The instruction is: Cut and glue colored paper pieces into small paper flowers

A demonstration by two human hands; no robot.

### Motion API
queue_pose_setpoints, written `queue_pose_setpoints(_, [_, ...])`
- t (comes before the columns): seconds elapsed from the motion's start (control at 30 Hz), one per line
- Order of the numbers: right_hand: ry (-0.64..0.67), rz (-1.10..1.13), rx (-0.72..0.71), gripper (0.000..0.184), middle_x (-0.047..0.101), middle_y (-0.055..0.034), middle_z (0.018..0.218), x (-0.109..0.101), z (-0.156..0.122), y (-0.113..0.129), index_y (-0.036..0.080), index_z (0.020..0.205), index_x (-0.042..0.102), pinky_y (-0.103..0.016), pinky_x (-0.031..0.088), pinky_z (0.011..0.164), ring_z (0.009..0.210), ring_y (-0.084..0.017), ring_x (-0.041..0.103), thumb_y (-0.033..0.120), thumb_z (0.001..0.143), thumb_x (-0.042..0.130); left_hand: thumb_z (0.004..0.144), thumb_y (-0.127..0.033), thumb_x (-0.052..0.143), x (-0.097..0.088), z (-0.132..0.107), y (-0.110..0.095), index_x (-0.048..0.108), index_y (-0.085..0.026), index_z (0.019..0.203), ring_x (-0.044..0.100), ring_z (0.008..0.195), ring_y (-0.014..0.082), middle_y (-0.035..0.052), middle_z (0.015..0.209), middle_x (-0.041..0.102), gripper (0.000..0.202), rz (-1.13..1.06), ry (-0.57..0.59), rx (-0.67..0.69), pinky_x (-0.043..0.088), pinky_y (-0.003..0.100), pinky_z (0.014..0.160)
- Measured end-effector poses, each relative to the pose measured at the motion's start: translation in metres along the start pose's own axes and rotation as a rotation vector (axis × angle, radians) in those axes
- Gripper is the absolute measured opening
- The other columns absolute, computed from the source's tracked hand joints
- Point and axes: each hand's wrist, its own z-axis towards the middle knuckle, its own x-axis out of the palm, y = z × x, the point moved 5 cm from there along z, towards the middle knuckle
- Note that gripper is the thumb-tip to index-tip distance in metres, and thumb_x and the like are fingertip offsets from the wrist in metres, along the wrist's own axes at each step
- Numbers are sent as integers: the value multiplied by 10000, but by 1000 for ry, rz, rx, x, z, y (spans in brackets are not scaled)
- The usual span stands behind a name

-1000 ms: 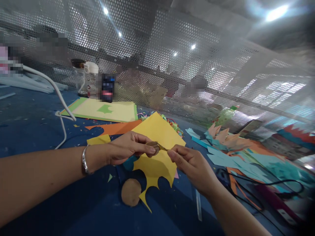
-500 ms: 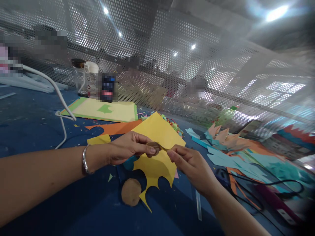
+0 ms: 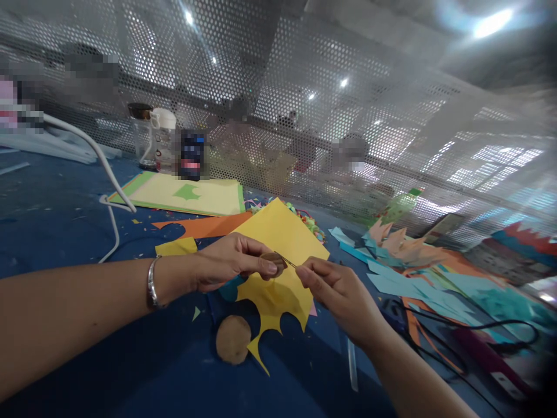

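Between the thumb and fingers of my left hand (image 3: 232, 262) is a small round brown piece (image 3: 279, 267), partly covered by the thumb. My right hand (image 3: 337, 290) pinches the end of a thin, narrow strip (image 3: 289, 262) that reaches to the brown piece. Whether the strip is fixed to that piece I cannot tell. Beneath both hands lies a yellow paper sheet (image 3: 285, 232) with scalloped cut-outs along its near edge. A brown cardboard disc (image 3: 233, 340) rests on the blue table closer to me, beside a yellow point of the sheet.
Pale yellow and green sheets (image 3: 213, 196) and an orange paper piece (image 3: 209, 227) lie behind. Bottles (image 3: 164, 142) and a phone (image 3: 192, 154) stand by the perforated screen. At right are light-blue paper pieces (image 3: 400, 284), black cables (image 3: 470, 322) and a purple power strip (image 3: 491, 363).
The strip between my hands has turned; it looked wider and yellowish before and now shows as a thin dark line. Both hands stay in nearly the same place.
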Motion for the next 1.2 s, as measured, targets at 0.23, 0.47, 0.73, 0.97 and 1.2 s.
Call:
queue_pose_setpoints(0.23, [-33, 6, -4, 488, 295, 58, 572, -2, 1, 1, 210, 691, 485, -238, 222, 447, 508, -101, 257, 647, 910, 482, 705, -264, 804, 0, 0, -2, 776, -145, 787, 528, 734, 105, 25, 775, 672, 148, -12, -10, -22, 368, 251, 703])
queue_pose_setpoints(0.47, [-24, 32, -1, 476, 299, 61, 567, -1, 2, 0, 203, 704, 507, -231, 201, 427, 498, -92, 243, 635, 905, 500, 709, -260, 796, 2, -1, -5, 756, -141, 759, 522, 700, 97, 16, 745, 666, 135, 27, -26, -2, 364, 239, 655])
queue_pose_setpoints(0.73, [-146, 146, 47, 478, 263, 76, 564, -4, 4, -8, 202, 706, 501, -237, 175, 437, 498, -88, 206, 648, 861, 575, 714, -369, 807, -8, 4, -4, 617, -144, 776, 593, 640, 108, 14, 738, 660, 301, 135, -120, 35, 463, 260, 641])
queue_pose_setpoints(0.97, [-185, 143, 55, 465, 280, 78, 549, -8, 6, -12, 200, 728, 534, -248, 186, 455, 496, -93, 217, 646, 854, 583, 817, -531, 659, 7, -5, -8, 581, -168, 658, 550, 566, 104, -25, 601, 557, 404, 455, 29, 3, 406, 230, 562])
queue_pose_setpoints(1.2, [-189, 119, 32, 467, 323, 70, 546, -6, 7, -13, 197, 695, 532, -238, 201, 447, 491, -87, 246, 634, 844, 603, 852, -469, 618, 39, -30, -6, 591, -195, 552, 418, 435, 108, -28, 437, 476, 407, 633, 216, 68, 287, 273, 476])
